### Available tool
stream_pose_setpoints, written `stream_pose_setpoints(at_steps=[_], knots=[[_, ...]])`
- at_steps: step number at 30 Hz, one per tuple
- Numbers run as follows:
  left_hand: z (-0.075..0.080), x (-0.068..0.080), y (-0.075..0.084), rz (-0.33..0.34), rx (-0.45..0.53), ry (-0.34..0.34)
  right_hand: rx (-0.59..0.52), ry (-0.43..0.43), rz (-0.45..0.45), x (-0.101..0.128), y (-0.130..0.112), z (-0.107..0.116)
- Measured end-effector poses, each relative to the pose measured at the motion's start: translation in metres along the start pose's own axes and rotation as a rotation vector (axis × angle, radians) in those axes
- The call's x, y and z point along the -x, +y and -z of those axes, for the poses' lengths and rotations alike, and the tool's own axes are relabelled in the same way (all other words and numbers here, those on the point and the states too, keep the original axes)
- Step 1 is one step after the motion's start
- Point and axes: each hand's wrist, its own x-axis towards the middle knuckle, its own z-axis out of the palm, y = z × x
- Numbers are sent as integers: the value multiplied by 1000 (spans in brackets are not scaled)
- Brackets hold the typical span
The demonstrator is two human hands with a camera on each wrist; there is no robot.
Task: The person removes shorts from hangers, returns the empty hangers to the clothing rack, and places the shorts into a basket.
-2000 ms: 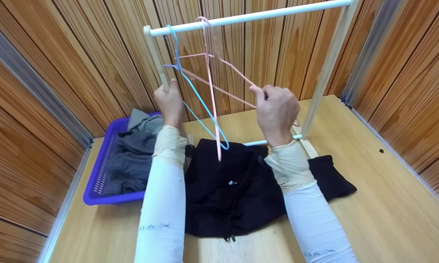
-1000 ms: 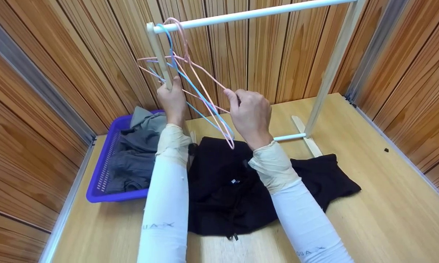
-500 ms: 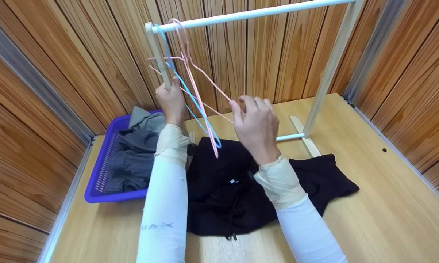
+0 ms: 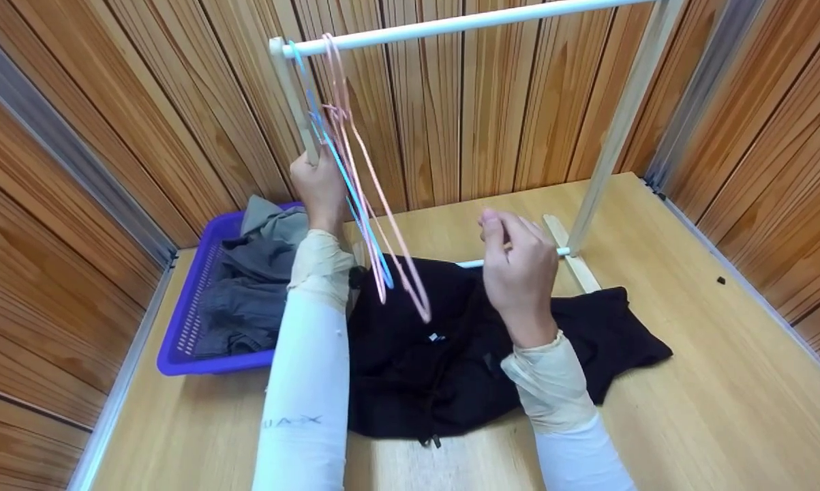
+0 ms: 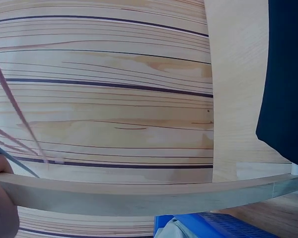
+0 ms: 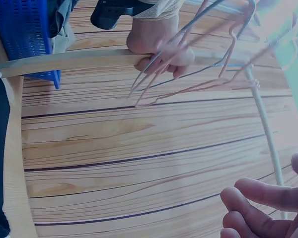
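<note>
My left hand (image 4: 317,187) grips the left upright post (image 4: 290,102) of a small clothes rack, and the right wrist view shows its fingers wrapped round this wood. Close by, pink hangers (image 4: 424,314) and a blue hanger (image 4: 390,281) dangle from the left end of the white top rod (image 4: 478,22). My right hand (image 4: 522,269) is in the air to the right of the hangers, apart from them. Its fingers are loosely bent with nothing in them. Below lies a black garment (image 4: 410,368) with a drawstring, spread on the table, partly hidden by the right forearm.
A purple basket (image 4: 171,358) with grey folded clothes (image 4: 246,307) stands left of the rack. The rack's right post (image 4: 604,150) rests on a wooden foot (image 4: 580,273). Wood-panelled walls (image 4: 423,123) enclose the table (image 4: 709,395) behind and at both sides.
My right hand has let go of a pink hanger and drawn back right and down. Over the last two seconds the pink hangers slid left along the rod and turned. The left hand kept its grip.
</note>
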Motion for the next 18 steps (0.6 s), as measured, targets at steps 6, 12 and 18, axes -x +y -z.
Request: stream_pose_setpoints(at_steps=[6,12,18], knots=[[3,4,-3,16,27,-7,40,-24,-97,15,20,-4],[12,5,-3,6,55,-23,70,-84,-145,32,33,-10],[26,-1,0,-69,30,-18,61,-190,-169,32,36,-13]])
